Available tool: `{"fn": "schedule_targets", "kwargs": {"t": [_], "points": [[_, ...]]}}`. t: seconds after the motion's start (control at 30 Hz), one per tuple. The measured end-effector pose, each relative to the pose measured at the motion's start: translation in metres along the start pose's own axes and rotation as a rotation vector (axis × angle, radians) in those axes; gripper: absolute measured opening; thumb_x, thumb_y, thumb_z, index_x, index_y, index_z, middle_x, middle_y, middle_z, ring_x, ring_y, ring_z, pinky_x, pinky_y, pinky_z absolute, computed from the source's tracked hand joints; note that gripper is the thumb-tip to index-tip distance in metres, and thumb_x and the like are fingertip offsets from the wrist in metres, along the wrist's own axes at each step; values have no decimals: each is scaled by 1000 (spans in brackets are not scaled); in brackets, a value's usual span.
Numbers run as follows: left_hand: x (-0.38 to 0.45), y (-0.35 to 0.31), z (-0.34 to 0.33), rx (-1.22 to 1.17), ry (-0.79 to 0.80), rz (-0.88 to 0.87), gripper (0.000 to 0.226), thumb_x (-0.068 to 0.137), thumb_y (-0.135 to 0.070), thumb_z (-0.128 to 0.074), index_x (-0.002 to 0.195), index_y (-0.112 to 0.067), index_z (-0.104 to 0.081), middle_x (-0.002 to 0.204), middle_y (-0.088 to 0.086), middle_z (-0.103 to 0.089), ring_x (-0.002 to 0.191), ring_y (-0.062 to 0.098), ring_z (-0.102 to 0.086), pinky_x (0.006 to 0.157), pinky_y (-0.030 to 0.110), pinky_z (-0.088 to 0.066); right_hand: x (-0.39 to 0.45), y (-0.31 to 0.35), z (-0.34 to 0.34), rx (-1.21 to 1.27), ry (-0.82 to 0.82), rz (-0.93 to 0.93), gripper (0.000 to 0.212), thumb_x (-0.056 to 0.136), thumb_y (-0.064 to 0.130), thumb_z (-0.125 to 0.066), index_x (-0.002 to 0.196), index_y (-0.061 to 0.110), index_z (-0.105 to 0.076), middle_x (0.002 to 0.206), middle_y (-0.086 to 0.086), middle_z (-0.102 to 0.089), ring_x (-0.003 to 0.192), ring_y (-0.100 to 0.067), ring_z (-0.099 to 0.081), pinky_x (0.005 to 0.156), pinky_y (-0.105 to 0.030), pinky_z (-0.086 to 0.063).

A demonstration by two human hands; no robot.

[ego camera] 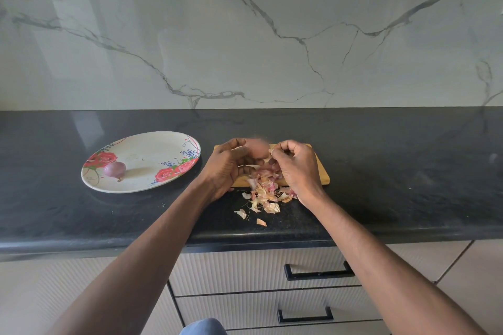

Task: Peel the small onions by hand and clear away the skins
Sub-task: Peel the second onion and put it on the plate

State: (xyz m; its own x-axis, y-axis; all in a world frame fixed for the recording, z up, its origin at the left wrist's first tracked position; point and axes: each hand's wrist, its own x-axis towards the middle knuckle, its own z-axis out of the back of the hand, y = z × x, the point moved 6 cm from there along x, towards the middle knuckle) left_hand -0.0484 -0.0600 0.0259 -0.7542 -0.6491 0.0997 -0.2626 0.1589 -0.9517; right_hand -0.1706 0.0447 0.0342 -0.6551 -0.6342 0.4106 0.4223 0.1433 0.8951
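Fingers of the left hand (228,168) curl round a blurred pinkish small onion (258,150) above the wooden cutting board (321,171); the right hand (295,168) pinches its papery skin (272,151). Loose pink-and-tan skins (265,193) lie below; another purple onion (115,169) sits on the rose-patterned oval plate (152,144).

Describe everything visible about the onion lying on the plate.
The onion is small, round and purple-red with a glossy, smooth surface; whether it is already peeled I cannot tell. A short stub points toward the camera. It lies on its side in the near-left part of the floral plate, alone there, untouched by either hand.
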Motion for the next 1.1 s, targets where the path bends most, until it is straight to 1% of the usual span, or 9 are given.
{"fn": "schedule_targets", "kwargs": {"t": [0.13, 0.33, 0.4, 0.5, 0.6, 0.7, 0.9, 1.03, 1.1], "points": [[-1, -3, 1, -88, -6, 16, 20, 105, -6, -42, 108, -2, -60, 90, 19, -74, 78, 26, -71, 64, 28, -60, 0, 0, 1, -6, 0, 10, 20, 88, 7, -69, 73, 19, -70, 68, 8, -70, 69, -10, -66, 64, -26, -56], [-3, -3, -2, -110, -2, 39, 23, 104, -4, -41, 110, -1, -63, 95, 20, -72, 77, 27, -68, 63, 27, -59, 1, -1, 2, -81, -23, 55, 18, 83, 9, -75, 65, 10, -71, 71, 2, -70, 70, -7, -66, 67, -26, -54], [-4, -3, -2, -96, 2, 39, 23, 103, -3, -41, 109, -1, -63, 95, 21, -71, 76, 27, -68, 63, 26, -60, 2, -1, 0, -89, 1, 85, 11, 80, 2, -76, 73, 8, -69, 78, 1, -70, 75, -7, -65, 70, -27, -55], [-4, -4, -3, -93, 0, 41, 19, 103, -3, -43, 105, -1, -62, 93, 23, -70, 76, 28, -68, 63, 26, -60, -1, 5, -2, -83, 29, 174, 25, 81, 1, -78, 100, 16, -72, 92, 5, -71, 83, -7, -67, 74, -21, -57], [-5, -5, -2, -95, -9, 44, 15, 102, -4, -47, 101, 0, -61, 91, 22, -68, 74, 27, -68, 61, 27, -59, -4, 12, -3, -152, 1, 326, 18, 81, 7, -82, 97, 10, -77, 98, 0, -71, 89, -10, -67, 77, -16, -53], [-4, -3, 0, -68, -17, 53, 11, 100, -7, -52, 98, -1, -60, 88, 19, -68, 68, 23, -69, 59, 27, -59, -5, 13, -4, -161, 20, 361, 20, 77, 10, -85, 96, 8, -78, 98, -3, -69, 86, -7, -64, 74, -10, -49], [0, -1, 2, -47, -16, 53, 18, 98, -14, -59, 106, 2, -57, 85, 21, -68, 64, 24, -69, 59, 29, -60, -8, 14, -10, -195, 62, 457, 32, 77, 2, -83, 107, 10, -76, 102, -2, -66, 89, -11, -63, 76, -17, -55], [-1, 1, 2, -30, -20, 68, 10, 100, -8, -56, 102, 2, -55, 83, 23, -68, 59, 24, -70, 55, 27, -60, -5, 8, -14, -207, 105, 443, 31, 80, 0, -81, 109, 10, -75, 104, -3, -65, 93, -17, -68, 80, -34, -60], [-1, 1, 3, -25, -21, 66, 10, 100, -9, -57, 101, 2, -56, 82, 24, -68, 59, 24, -70, 55, 27, -60, -5, 8, -15, -196, 110, 435, 31, 80, -1, -79, 109, 10, -74, 104, -2, -65, 94, -18, -68, 81, -37, -61]]}}
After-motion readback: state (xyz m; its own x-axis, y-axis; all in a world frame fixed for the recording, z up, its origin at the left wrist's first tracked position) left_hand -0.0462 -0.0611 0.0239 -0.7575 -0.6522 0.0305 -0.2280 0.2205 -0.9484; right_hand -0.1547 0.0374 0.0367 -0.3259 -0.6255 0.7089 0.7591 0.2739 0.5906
